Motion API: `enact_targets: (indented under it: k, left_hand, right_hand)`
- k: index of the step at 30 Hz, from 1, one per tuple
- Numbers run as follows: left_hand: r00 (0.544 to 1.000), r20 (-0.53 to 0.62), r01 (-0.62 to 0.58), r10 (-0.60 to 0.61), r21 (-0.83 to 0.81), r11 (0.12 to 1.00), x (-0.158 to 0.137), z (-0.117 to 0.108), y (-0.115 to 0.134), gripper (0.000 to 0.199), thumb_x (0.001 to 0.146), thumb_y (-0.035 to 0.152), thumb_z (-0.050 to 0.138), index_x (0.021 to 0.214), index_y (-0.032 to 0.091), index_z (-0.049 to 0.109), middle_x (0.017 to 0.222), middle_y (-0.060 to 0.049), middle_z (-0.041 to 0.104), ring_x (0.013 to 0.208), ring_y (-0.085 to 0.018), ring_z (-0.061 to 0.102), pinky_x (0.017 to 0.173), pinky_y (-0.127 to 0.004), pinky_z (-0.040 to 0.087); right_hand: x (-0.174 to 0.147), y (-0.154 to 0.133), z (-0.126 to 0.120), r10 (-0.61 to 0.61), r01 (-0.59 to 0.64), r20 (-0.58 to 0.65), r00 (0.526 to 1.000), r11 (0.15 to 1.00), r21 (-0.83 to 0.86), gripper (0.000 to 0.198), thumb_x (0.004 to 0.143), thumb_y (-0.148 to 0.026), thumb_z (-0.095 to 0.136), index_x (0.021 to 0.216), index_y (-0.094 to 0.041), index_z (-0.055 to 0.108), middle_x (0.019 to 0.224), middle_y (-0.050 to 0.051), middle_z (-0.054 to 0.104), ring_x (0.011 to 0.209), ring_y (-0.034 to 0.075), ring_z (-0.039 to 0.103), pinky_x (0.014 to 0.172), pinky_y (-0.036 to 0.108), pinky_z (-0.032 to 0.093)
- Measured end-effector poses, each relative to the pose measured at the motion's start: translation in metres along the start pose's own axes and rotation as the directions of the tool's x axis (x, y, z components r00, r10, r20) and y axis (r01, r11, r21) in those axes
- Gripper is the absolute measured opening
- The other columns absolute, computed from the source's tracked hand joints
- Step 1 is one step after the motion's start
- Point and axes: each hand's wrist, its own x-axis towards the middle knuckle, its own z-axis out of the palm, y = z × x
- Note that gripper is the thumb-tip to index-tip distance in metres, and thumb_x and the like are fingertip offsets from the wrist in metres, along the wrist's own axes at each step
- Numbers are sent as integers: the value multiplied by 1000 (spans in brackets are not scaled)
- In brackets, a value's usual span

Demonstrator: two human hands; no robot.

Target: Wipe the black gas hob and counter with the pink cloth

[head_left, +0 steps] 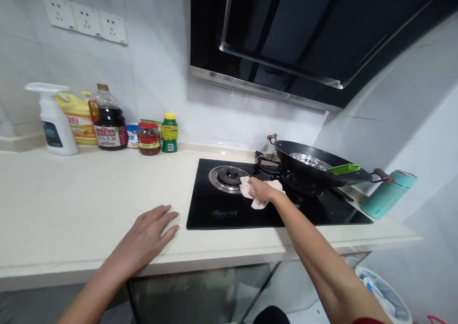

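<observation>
My right hand (260, 189) is closed on a pale pink cloth (261, 203), pressing it to the black glass gas stove (214, 219) just right of the left burner (231, 177). Folds of the cloth stick out on both sides of the fingers. My left hand (152, 231) rests flat on the white countertop (89, 195), left of the stove, its fingers stretched out and holding nothing. On the stove's right side sits a black wok (343, 173). Inside it lie a shiny metal strainer or bowl (310, 161) and something with a green handle (344, 169).
Along the wall stand a white spray bottle (57, 123), a yellow jug (80, 121), a soy sauce bottle (109, 123), a red-lidded jar (149, 139) and a green bottle (170, 134). A teal container (388, 195) leans at right. The range hood (272, 92) hangs above; a bin (400, 305) stands below.
</observation>
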Motion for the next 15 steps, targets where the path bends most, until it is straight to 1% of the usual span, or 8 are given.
enact_targets:
  k: [5, 8, 11, 15]
  left_hand:
    - [1000, -17, 26, -25, 14, 1000, 0, 11, -9, 52, 98, 55, 43, 131, 24, 69, 145, -10, 62, 138, -31, 53, 113, -47, 43]
    - [1000, -18, 17, -16, 19, 1000, 2, 16, -14, 53, 97, 56, 44, 131, 24, 69, 145, -10, 62, 137, -31, 54, 113, -47, 43]
    - [999, -29, 14, -14, 22, 1000, 3, 17, -15, 51, 97, 55, 45, 129, 25, 71, 142, -10, 64, 135, -32, 56, 112, -47, 44]
    - [999, -43, -6, 7, 28, 1000, 2, 17, -15, 50, 98, 53, 44, 129, 25, 70, 143, -10, 64, 135, -32, 56, 111, -47, 44]
  right_hand:
    - [-32, -38, 13, -29, 30, -95, 995, 999, 17, 37, 98, -42, 63, 125, -18, 61, 124, 8, 64, 108, 23, 64, 94, 47, 54]
    - [-60, -53, 19, -40, 48, -153, 987, 998, 44, 25, 98, -35, 59, 115, -17, 62, 111, 6, 66, 104, 22, 62, 96, 45, 48]
    - [-87, -56, 18, -37, 56, -187, 982, 994, 95, 20, 93, -26, 54, 110, -18, 61, 103, 6, 67, 98, 21, 60, 96, 40, 41]
    - [-117, -44, 13, 26, 15, -223, 974, 984, 178, 23, 92, -31, 50, 111, -22, 61, 98, 5, 69, 93, 22, 60, 92, 38, 38]
